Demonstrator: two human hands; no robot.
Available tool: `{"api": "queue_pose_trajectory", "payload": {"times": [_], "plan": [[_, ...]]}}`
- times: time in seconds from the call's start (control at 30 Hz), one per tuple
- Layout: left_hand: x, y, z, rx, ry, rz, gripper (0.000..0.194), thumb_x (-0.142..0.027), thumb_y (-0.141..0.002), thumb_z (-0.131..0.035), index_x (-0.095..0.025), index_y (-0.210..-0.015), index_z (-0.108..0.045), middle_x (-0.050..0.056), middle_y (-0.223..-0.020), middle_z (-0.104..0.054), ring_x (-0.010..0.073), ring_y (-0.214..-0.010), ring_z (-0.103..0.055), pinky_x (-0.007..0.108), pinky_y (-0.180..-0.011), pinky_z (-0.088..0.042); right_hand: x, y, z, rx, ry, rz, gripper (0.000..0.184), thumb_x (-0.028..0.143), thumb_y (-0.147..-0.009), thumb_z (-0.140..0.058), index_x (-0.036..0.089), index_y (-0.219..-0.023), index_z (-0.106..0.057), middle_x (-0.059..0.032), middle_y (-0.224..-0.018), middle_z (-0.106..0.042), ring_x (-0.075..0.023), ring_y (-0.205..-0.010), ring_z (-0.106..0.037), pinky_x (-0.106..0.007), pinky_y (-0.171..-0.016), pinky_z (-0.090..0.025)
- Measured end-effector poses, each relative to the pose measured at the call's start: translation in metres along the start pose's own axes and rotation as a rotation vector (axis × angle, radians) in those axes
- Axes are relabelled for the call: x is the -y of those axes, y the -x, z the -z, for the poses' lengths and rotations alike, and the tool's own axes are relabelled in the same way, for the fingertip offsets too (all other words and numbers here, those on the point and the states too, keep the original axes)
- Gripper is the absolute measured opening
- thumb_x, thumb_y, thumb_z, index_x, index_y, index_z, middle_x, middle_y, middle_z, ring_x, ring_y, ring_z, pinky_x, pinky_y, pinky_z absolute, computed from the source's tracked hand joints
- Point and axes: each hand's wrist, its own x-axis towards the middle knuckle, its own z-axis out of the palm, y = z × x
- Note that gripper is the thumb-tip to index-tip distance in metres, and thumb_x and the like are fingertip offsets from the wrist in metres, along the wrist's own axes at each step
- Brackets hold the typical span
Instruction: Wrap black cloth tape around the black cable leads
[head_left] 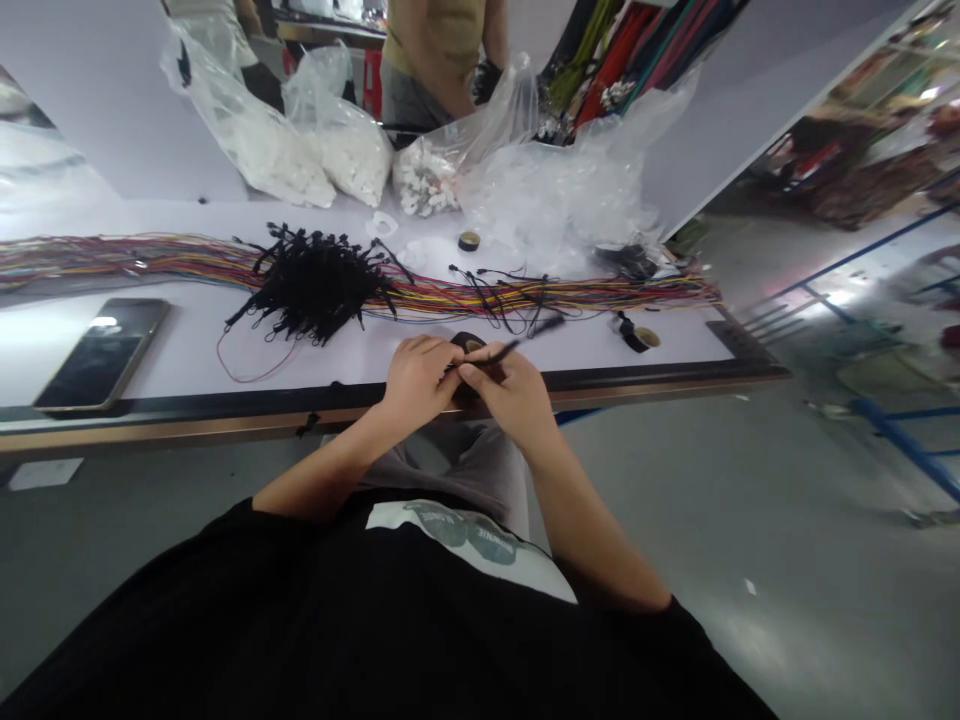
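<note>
At the table's front edge, my left hand (421, 378) and my right hand (519, 393) meet with fingertips pinched together. Between them runs a thin black cable piece (536, 331), its free end pointing up to the right and blurred. Both hands are closed on it. A roll of black tape (466, 341) sits just behind the fingertips, partly hidden by them; I cannot tell whether a hand touches it. A heap of short black cables with looped ends (319, 280) lies to the left. Several loose black cables (499, 300) lie beyond my hands.
A long bundle of coloured wires (135, 262) crosses the table. At left lies a phone (105, 352); at right, another tape roll (637, 338), with a third roll (469, 241) farther back. Plastic bags of white parts (352, 150) line the back. A person (442, 60) stands beyond.
</note>
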Motion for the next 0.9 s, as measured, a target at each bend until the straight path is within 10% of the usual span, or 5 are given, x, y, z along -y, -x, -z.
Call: {"api": "queue_pose_trajectory", "payload": {"times": [0.27, 0.67, 0.9], "plan": [[0.001, -0.004, 0.005, 0.036, 0.501, 0.379, 0.003, -0.020, -0.073, -0.057, -0.016, -0.073, -0.057, -0.004, -0.064, -0.053, 0.0116, -0.064, -0.049, 0.025, -0.066, -0.039, -0.008, -0.009, 0.005, 0.206, 0.167, 0.181, 0.038, 0.017, -0.081, -0.045, 0.025, -0.115, -0.060, -0.0031, -0.114, -0.068, -0.0210, -0.105, -0.061, -0.038, -0.092, -0.045], [0.003, -0.001, 0.005, -0.116, 0.326, 0.320, 0.022, -0.024, -0.078, -0.052, -0.019, -0.057, -0.050, -0.002, -0.060, -0.053, 0.0130, -0.065, -0.049, 0.025, -0.067, -0.039, 0.018, -0.006, 0.001, 0.179, 0.609, 0.147, 0.041, 0.028, -0.085, -0.046, 0.020, -0.124, -0.054, -0.0120, -0.113, -0.069, -0.0291, -0.099, -0.063, -0.043, -0.084, -0.037], [0.002, -0.001, 0.005, 0.038, 0.650, 0.478, 0.027, -0.030, -0.081, -0.052, -0.017, -0.058, -0.047, -0.004, -0.049, -0.049, 0.0092, -0.050, -0.053, 0.021, -0.053, -0.041, 0.018, -0.016, 0.005, 0.336, 0.848, 0.159, 0.036, 0.036, -0.092, -0.037, 0.025, -0.117, -0.062, -0.0110, -0.103, -0.070, -0.0269, -0.092, -0.063, -0.038, -0.074, -0.031]]}}
